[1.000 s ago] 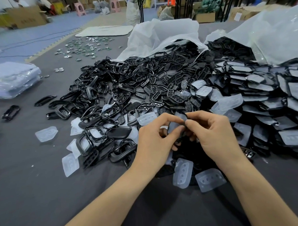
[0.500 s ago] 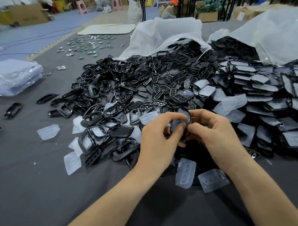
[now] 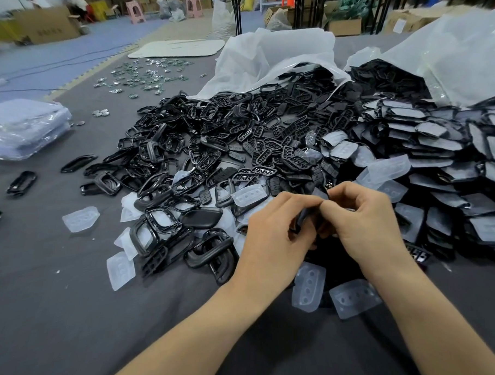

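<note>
My left hand [image 3: 274, 234] and my right hand [image 3: 364, 222] meet over the near edge of a big heap of black plastic key-fob shells and frames [image 3: 239, 148]. Both grip one small black plastic part [image 3: 303, 217] between curled fingers and thumbs; the hands hide most of it. Two translucent white button pads [image 3: 309, 291] [image 3: 354, 297] lie on the grey cloth just below my hands. A stack of black shells fitted with translucent pads [image 3: 438, 162] spreads to the right.
Two white plastic bags [image 3: 266, 59] [image 3: 459, 56] spill the parts at the back. More translucent pads [image 3: 80, 218] and loose black frames [image 3: 22, 181] lie scattered left. A wrapped flat bundle [image 3: 22, 129] sits far left; small metal pieces [image 3: 145, 78] lie beyond. The grey cloth [image 3: 76, 322] covers the table.
My hands have drawn closer together and turned the black part; the translucent pad seen between my fingers a second ago no longer shows.
</note>
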Demonstrator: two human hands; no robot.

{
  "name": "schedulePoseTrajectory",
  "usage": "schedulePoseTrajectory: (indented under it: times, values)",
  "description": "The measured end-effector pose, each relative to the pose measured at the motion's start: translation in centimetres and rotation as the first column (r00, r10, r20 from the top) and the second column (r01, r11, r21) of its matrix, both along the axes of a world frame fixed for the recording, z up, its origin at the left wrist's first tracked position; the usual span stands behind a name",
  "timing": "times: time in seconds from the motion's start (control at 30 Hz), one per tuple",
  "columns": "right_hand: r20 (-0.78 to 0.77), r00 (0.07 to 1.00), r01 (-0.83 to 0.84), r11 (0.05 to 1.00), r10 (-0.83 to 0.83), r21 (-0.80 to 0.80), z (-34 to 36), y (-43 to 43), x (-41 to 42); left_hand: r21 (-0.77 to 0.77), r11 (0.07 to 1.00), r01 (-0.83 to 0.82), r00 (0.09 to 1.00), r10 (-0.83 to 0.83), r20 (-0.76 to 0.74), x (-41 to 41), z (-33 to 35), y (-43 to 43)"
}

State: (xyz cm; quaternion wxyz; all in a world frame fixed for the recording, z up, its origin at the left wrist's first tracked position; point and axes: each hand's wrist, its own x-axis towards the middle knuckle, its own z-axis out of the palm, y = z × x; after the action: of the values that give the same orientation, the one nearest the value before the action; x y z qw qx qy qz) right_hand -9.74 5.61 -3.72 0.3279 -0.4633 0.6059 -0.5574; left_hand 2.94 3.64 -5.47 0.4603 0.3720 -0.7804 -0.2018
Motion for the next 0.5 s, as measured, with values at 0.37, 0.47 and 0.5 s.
schedulePoseTrajectory:
  times: [0.37, 0.47, 0.5]
  values:
    - [0.042, 0.992, -0.121, 0.992, 0.120, 0.033, -0.04, 0.23, 0.14, 0.034, 0.999, -0.009, 1.000, 0.010, -0.014, -0.03, 0.20, 0.24]
    - [0.039, 0.992, -0.119, 0.992, 0.118, 0.027, -0.03, 0.21, 0.05, 0.042, 0.999, 0.002, 0.999, 0.000, -0.041, 0.03, 0.32, 0.17]
    - [0.047, 0.992, -0.119, 0.993, 0.118, 0.026, 0.01, 0.19, 0.05, 0.041, 0.999, 0.007, 0.999, -0.005, -0.045, 0.05, 0.36, 0.18]
